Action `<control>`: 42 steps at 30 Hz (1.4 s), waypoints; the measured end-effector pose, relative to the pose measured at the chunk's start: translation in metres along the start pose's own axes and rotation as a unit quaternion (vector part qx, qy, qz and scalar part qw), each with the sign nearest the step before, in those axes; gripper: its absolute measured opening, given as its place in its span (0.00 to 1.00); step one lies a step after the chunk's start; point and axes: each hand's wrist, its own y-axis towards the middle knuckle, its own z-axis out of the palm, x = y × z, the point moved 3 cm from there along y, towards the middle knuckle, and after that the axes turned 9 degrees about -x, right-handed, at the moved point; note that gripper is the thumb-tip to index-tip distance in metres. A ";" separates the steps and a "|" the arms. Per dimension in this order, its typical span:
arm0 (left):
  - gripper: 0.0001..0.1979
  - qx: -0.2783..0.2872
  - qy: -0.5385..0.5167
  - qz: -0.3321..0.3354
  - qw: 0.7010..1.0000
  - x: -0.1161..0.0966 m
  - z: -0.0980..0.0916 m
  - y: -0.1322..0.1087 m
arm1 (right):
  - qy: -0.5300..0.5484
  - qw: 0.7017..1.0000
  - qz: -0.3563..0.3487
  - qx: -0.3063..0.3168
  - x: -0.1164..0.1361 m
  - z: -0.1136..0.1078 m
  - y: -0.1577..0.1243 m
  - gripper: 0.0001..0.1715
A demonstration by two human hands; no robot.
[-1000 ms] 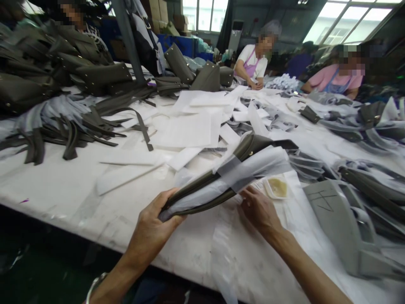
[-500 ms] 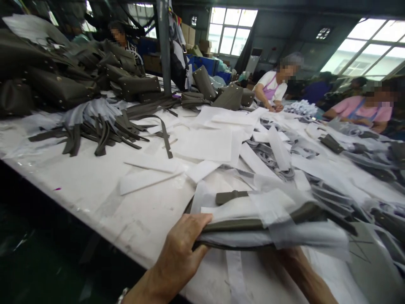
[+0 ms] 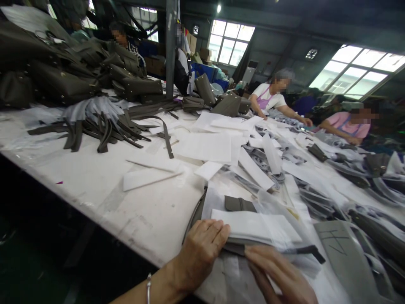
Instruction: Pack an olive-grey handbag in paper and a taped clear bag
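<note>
In front of me a flat dark olive leather bag [image 3: 236, 247] lies on the table, with white foam sheet [image 3: 253, 223] and translucent wrapping over it. An olive strap tab [image 3: 238, 204] shows at its upper side, and a dark strap end [image 3: 311, 252] sticks out to the right. My left hand [image 3: 202, 247] is closed over the bag's near left edge, fingers bent over the foam; its thumb is hidden. My right hand [image 3: 281, 272] grips the near edge to the right, its fingers slightly blurred.
Loose white foam sheets [image 3: 202, 147] and wrapped straps [image 3: 316, 198] spread across the table [image 3: 104, 181]. Dark straps [image 3: 104, 133] and a heap of olive bags [image 3: 63, 82] lie left. A grey panel with pen marks [image 3: 341, 253] is at right. Several people work beyond.
The bag has gone from raised and tilted to lying flatter on the table. My right hand has come from beneath it to its near edge. My left fingers have shifted onto the foam.
</note>
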 end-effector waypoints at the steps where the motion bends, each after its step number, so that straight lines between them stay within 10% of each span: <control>1: 0.17 -0.006 0.006 0.007 1.000 -0.001 0.002 0.001 | 0.003 0.999 0.022 -0.027 -0.008 0.000 0.022 0.16; 4: 0.16 -0.028 0.027 0.030 0.999 -0.002 0.004 0.001 | 0.022 0.990 0.117 -0.073 -0.045 0.012 0.083 0.10; 9: 0.18 -0.038 0.050 0.038 0.997 -0.003 0.000 -0.002 | 0.041 0.921 0.372 0.107 -0.119 0.066 0.140 0.29; 15: 0.19 -0.036 0.068 0.055 0.995 -0.002 0.002 -0.004 | 0.032 0.901 0.417 0.118 -0.166 0.111 0.163 0.12; 21: 0.18 -0.038 0.068 0.050 0.996 -0.002 0.002 -0.004 | 0.166 0.869 0.458 0.088 -0.153 0.116 0.158 0.15; 33: 0.19 -0.024 0.043 0.039 0.998 -0.003 0.006 -0.009 | 0.237 0.911 0.335 0.036 -0.058 0.060 0.096 0.15; 42: 0.25 -0.017 0.034 0.017 0.999 -0.003 0.006 -0.010 | -0.004 0.997 -0.037 0.061 -0.014 0.045 0.055 0.12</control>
